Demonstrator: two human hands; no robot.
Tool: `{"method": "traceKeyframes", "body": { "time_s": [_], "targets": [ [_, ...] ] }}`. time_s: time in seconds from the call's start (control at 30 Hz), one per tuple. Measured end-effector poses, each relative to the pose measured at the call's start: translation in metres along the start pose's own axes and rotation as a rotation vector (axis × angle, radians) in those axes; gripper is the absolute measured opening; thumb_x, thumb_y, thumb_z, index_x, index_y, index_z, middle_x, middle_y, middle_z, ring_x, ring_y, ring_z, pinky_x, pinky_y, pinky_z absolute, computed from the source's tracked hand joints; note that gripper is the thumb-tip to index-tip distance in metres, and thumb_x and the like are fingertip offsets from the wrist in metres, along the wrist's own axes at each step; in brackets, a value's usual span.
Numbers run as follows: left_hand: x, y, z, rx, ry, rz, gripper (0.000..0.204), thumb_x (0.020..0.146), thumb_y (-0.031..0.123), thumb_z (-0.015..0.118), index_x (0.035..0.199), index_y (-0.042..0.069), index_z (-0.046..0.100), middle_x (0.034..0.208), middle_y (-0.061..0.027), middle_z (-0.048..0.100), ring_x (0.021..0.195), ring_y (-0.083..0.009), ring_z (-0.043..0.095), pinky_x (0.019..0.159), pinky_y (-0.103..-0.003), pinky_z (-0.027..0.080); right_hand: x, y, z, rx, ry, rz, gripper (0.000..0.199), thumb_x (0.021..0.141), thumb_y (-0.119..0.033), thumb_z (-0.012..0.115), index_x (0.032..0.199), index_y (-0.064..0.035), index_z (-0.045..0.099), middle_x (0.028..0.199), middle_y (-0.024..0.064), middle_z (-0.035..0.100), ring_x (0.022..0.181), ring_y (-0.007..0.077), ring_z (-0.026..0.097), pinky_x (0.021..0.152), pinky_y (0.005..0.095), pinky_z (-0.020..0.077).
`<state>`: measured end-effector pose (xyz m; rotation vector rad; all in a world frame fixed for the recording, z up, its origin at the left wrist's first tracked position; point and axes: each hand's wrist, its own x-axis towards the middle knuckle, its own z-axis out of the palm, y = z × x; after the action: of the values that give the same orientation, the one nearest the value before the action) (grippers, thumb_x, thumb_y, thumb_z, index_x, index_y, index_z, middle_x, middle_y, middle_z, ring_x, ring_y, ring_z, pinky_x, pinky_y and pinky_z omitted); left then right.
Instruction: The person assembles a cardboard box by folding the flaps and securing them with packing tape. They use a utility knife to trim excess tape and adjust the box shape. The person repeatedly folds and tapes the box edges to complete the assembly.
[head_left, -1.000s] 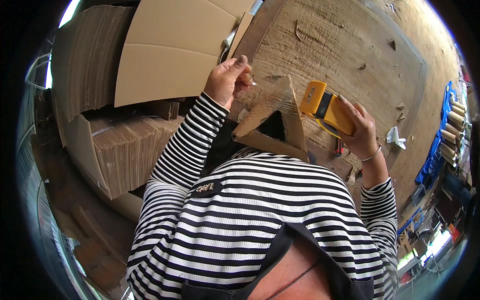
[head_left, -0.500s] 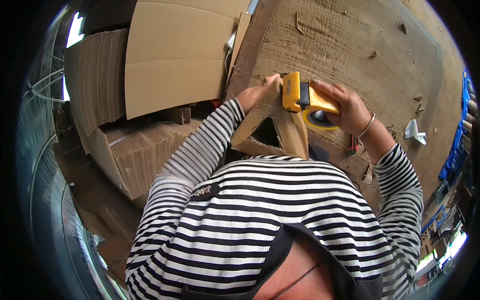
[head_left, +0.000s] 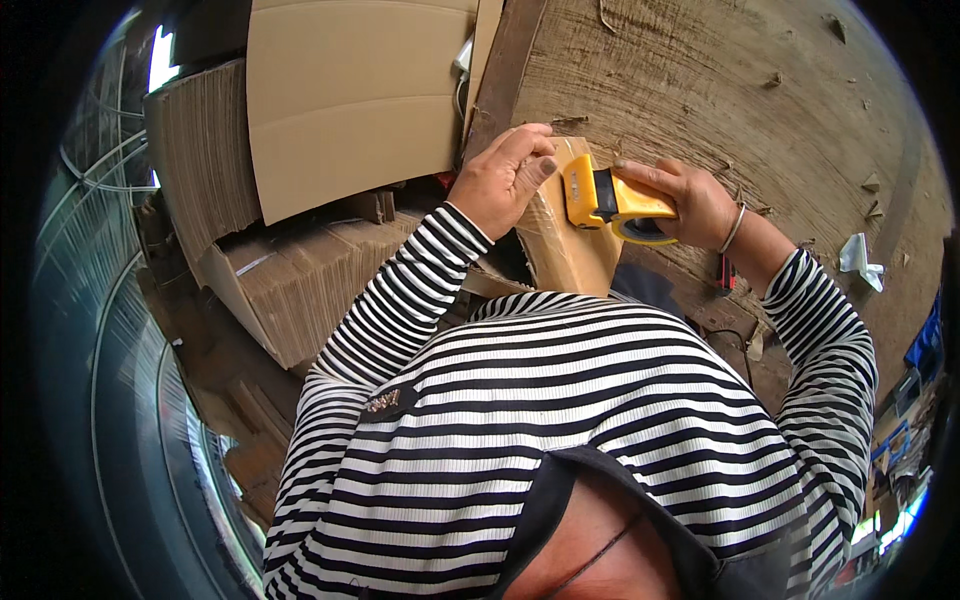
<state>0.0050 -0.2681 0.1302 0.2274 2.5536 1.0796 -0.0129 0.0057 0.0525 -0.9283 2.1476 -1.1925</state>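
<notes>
My right hand [head_left: 690, 200] is wrapped round a yellow tape dispenser [head_left: 640, 203], index finger stretched along its top. The dispenser's head rests against a narrow brown cardboard piece [head_left: 570, 245], folded to a hollow shape and set close to my body. Shiny clear tape shows on its upper face. My left hand [head_left: 505, 185] is at the piece's far left corner, fingers bent and thumb pressed toward them; the exact grip is partly hidden. A dark opening in the piece shows under my left wrist.
A wooden table [head_left: 690, 90] with cardboard scraps stretches ahead. A red and black cutter [head_left: 727, 273] lies by my right wrist, a crumpled white piece [head_left: 860, 262] farther right. Stacked cardboard [head_left: 300, 290] and a large upright sheet [head_left: 360, 110] stand at left.
The cardboard piece has turned so its taped face is up and its triangular opening is mostly hidden. My left hand has shifted over the corner. The dispenser stays against the piece.
</notes>
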Motion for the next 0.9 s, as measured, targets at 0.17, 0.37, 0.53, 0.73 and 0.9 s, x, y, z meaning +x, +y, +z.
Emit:
{"method": "traceKeyframes", "body": {
  "time_s": [0.17, 0.37, 0.53, 0.73, 0.9],
  "targets": [
    [0.0, 0.006, -0.001, 0.013, -0.007, -0.022, 0.018, 0.086, 0.018, 0.061, 0.095, 0.005, 0.053, 0.118, -0.0133, 0.057, 0.106, -0.0264, 0.057, 0.091, -0.034, 0.045, -0.012, 0.013, 0.007, -0.115, -0.049, 0.002, 0.072, 0.068, -0.02, 0.075, 0.133, -0.0292, 0.047, 0.082, 0.0083, 0.056, 0.071, 0.0278, 0.061, 0.065, 0.0375, 0.0507],
    [0.002, 0.011, 0.004, 0.08, 0.012, 0.016, 0.013, 0.084, 0.012, 0.057, 0.094, 0.005, 0.053, 0.116, -0.0128, 0.058, 0.103, -0.028, 0.058, 0.089, -0.034, 0.046, 0.05, -0.066, -0.058, -0.539, -0.475, 0.067, 0.056, 0.069, -0.015, 0.063, 0.122, -0.0281, 0.058, 0.083, 0.008, 0.063, 0.078, 0.0286, 0.063, 0.067, 0.0393, 0.0502],
    [0.001, 0.011, 0.005, 0.112, 0.049, 0.013, 0.011, 0.085, 0.012, 0.055, 0.093, 0.004, 0.054, 0.115, -0.0124, 0.059, 0.102, -0.0277, 0.058, 0.088, -0.035, 0.046, 0.103, -0.056, -0.051, -0.606, -0.791, 0.102, 0.044, 0.066, -0.016, 0.062, 0.11, -0.0218, 0.063, 0.095, 0.0078, 0.067, 0.093, 0.0287, 0.063, 0.075, 0.0383, 0.0506],
    [-0.014, -0.008, 0.004, 0.099, 0.179, 0.038, 0.012, 0.086, 0.013, 0.054, 0.093, 0.004, 0.054, 0.112, -0.0134, 0.061, 0.101, -0.0278, 0.059, 0.088, -0.035, 0.046, 0.052, -0.027, -0.054, -0.573, -0.306, 0.364, 0.054, 0.069, -0.014, 0.065, 0.123, -0.015, 0.057, 0.103, 0.009, 0.067, 0.092, 0.0245, 0.065, 0.079, 0.0339, 0.0512],
    [-0.015, -0.017, 0.006, 0.123, 0.192, 0.042, 0.013, 0.086, 0.016, 0.053, 0.095, 0.006, 0.054, 0.11, -0.0127, 0.06, 0.099, -0.0302, 0.059, 0.087, -0.036, 0.047, 0.03, -0.022, 0.038, 1.23, 0.444, 0.418, 0.07, 0.072, 0.006, 0.068, 0.136, -0.005, 0.043, 0.128, 0.0056, 0.054, 0.112, 0.014, 0.053, 0.094, 0.0246, 0.0417]
  ]
}}
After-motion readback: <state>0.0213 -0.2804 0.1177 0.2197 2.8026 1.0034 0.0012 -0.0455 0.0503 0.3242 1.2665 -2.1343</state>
